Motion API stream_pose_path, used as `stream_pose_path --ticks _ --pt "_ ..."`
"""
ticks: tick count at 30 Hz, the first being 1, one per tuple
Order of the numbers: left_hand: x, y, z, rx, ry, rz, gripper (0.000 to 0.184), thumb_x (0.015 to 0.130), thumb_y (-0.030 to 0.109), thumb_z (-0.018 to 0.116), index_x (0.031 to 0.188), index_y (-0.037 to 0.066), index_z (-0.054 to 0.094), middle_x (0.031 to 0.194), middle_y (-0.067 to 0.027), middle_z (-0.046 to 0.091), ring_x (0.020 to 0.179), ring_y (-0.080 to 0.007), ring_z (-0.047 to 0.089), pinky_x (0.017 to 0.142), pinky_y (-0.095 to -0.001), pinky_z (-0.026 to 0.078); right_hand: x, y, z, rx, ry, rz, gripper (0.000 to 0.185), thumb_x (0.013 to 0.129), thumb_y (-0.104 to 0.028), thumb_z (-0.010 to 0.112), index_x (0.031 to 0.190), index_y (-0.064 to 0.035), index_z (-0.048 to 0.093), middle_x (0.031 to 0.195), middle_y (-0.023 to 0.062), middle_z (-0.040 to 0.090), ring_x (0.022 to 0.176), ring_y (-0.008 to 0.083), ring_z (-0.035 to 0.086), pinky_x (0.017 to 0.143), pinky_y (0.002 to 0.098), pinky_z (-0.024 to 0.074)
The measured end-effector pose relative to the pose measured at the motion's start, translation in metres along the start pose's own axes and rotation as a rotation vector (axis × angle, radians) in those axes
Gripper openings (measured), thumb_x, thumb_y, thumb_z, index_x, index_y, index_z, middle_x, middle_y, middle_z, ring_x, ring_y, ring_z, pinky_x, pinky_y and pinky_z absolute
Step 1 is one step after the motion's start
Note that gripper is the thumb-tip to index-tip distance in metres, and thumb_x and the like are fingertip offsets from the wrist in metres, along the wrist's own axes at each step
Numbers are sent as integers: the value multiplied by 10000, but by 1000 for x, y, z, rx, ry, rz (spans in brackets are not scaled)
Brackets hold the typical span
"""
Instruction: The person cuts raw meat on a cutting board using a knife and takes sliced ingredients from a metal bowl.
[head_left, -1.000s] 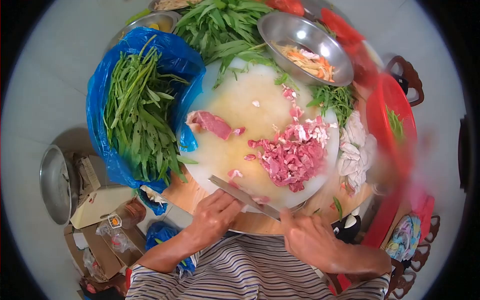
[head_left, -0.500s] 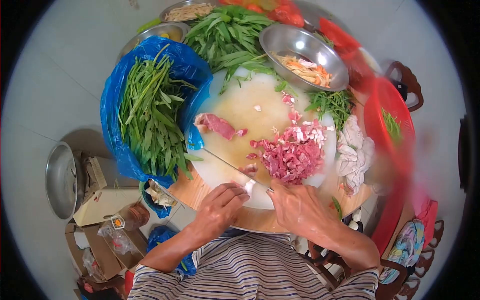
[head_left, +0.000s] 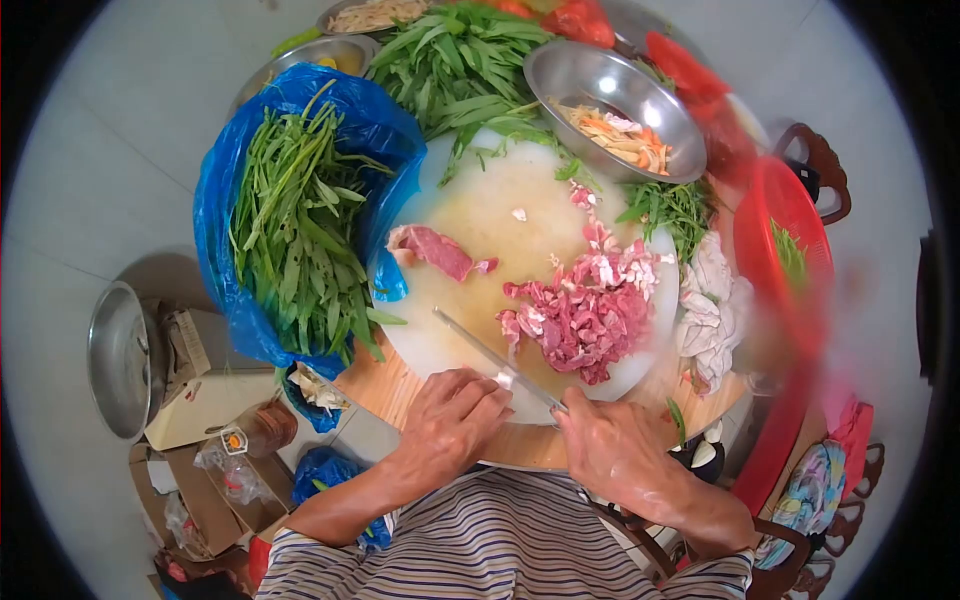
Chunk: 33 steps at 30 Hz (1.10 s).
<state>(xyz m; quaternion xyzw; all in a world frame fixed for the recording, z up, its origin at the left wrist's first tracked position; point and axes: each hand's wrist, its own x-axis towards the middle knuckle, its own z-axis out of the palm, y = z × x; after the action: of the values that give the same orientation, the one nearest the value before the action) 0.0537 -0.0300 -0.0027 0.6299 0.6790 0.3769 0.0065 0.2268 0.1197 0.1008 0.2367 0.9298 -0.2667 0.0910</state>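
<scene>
My right hand is wrapped round the handle of a knife, whose long blade points up and left over the round white cutting board. Fingers curled, my left hand holds a small pale piece of meat against the board, close beside the blade. Right of the blade lies a heap of cut red meat with fatty bits at its top. A larger uncut chunk of meat rests at the board's left.
Left of the board, a blue bag holds leafy greens. More greens and a metal bowl of shredded food stand behind. A crumpled cloth and a red basket are at the right.
The knife blade has turned and shifted slightly, and more cut meat now lies at the heap's left edge. My left hand remains by the pale piece.
</scene>
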Motion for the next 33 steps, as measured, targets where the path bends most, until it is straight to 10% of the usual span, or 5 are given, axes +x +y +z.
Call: stream_pose_path --ticks 13,18,33 --pt "-8 -6 -10 -25 -148 29 452 719 40 825 1162 63 744 1106 -80 737 1125 -309 689 958 -437 566 46 -17 25 -223 163 -222 204 913 -53 654 1081 60 631 722 225 739 657 387 777 620 479 638" --pt "-5 6 -15 26 -53 -28 439 739 51 860 1160 78 739 1111 -89 730 1139 -328 693 983 -443 569 26 19 -5 50 -14 90 281 1049 -121 614 1235 87 648 758 268 730 723 485 743 685 555 583" --pt "18 14 -18 237 -228 112 451 757 -74 747 1193 33 708 1027 -92 746 989 -295 738 845 -407 620 -12 53 -1 564 359 91 237 1060 -142 688 1074 92 658 912 306 757 848 439 787 698 457 584"
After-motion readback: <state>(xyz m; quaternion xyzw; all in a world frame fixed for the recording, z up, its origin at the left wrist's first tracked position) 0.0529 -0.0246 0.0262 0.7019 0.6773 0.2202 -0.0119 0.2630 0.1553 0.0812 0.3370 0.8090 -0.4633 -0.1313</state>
